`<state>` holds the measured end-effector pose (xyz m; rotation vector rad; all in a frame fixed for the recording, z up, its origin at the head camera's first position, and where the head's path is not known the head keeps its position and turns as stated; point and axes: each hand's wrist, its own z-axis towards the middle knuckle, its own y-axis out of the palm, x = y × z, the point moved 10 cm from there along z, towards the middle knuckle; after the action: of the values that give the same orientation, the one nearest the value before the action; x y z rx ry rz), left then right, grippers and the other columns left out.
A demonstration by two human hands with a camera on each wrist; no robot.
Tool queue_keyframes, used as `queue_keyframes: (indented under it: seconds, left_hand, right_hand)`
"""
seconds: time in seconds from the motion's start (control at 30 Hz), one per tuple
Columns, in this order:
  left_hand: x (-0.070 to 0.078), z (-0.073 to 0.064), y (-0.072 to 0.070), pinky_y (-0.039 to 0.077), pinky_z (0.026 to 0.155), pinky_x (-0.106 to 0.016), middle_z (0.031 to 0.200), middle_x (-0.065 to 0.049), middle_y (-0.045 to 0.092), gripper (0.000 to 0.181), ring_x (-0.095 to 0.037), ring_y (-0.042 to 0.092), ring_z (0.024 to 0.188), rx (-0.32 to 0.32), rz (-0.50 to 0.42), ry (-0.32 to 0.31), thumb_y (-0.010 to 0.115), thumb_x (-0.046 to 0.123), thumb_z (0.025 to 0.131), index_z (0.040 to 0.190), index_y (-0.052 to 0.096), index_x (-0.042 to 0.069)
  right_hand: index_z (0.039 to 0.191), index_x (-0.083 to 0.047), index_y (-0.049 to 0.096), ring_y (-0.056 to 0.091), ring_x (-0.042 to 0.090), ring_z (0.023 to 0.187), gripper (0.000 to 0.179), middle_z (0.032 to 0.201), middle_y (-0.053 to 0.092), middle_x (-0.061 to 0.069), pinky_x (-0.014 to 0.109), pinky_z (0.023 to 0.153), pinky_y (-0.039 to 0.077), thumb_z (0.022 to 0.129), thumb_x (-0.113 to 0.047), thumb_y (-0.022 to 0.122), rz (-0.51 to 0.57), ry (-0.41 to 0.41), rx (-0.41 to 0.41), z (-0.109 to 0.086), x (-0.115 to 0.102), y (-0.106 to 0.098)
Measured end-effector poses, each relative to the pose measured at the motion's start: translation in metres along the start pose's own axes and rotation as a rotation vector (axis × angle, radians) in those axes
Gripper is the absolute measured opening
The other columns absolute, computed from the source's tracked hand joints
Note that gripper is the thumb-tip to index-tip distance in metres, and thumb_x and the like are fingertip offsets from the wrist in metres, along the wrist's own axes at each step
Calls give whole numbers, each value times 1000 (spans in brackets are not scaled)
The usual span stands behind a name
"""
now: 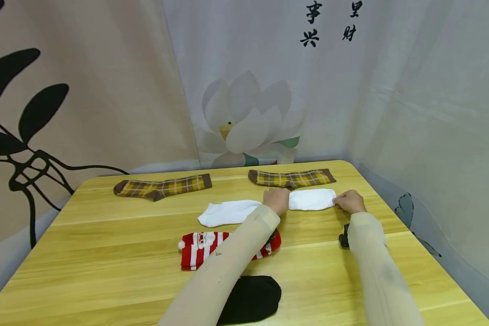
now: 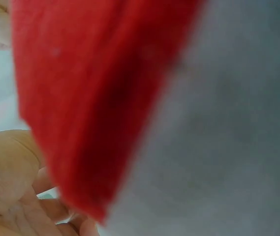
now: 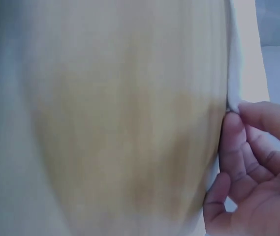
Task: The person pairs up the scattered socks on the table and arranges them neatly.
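Observation:
A white sock [image 1: 312, 199] lies stretched sideways between the two hands. At its right end, the right hand [image 1: 350, 201] pinches the edge; in the right wrist view, thumb and index finger meet on the white cloth [image 3: 234, 83]. The left hand [image 1: 276, 200] is at the sock's other end with its fingers bent, the fingertips hidden in the head view. A second white sock [image 1: 228, 212] lies flat just left of that hand. Red and white cloth [image 2: 80, 98] fills much of the left wrist view, blurred and close to the camera.
Two brown and yellow plaid socks, a left one [image 1: 163, 186] and a right one [image 1: 291, 178], lie along the back of the wooden table [image 1: 106, 253]. Under the left forearm are red-striped Santa socks [image 1: 195, 253], with a black sock [image 1: 254, 299] nearer the front.

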<state>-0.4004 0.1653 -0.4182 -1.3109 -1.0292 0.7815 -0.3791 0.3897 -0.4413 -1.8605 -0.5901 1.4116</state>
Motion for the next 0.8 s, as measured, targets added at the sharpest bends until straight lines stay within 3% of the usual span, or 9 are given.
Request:
queue_keyframes:
  seconds: [0.2,0.47,0.8]
  left_hand:
    - [-1,2,2,46,87,-43,102,-5,70,20,-27,62,94,-11,4,2,52,14,97,92,71,15]
    - [-6,9,7,46,81,-42,96,-3,71,18,-25,62,84,11,21,25,55,15,95,86,70,18]
    - [-1,3,-7,47,74,-39,93,-3,71,18,-22,62,78,20,9,44,54,18,97,89,70,19]
  right_hand:
    - [99,9,67,60,15,68,27,68,67,2,34,74,46,91,-15,60,31,10,-32,2,2,-1]
    - [110,12,62,64,8,64,32,68,68,-1,41,88,48,93,-15,56,117,15,-88,3,3,3]
    - [107,12,63,65,10,63,30,71,69,5,27,70,51,91,-13,58,114,-3,-60,-5,-3,-4]
